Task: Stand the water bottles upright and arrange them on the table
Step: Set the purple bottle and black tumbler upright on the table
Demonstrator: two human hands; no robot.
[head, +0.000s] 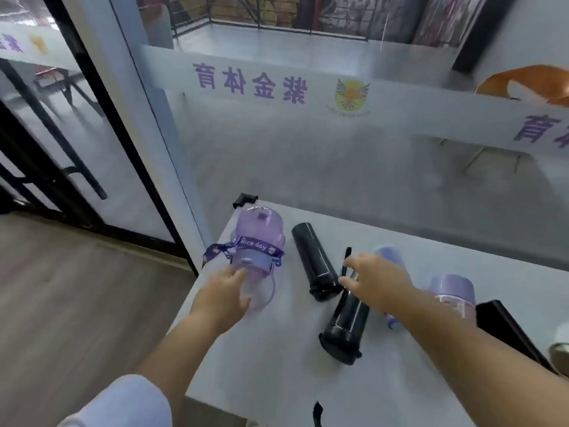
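Across the lower middle of the frame, on the white table (277,365), our open left hand (226,298) touches the lying translucent purple bottle (257,241), while our right hand (377,282), fingers spread, hovers over the near black cylindrical flask (346,325), its long axis pointing away from us.

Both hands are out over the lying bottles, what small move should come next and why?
Probably close the left hand around the translucent purple bottle with the "nice day" strap and tip it upright. It lies on its side at the white table's corner, and those fingers already touch it; the right hand only hovers over a black cylindrical bottle.
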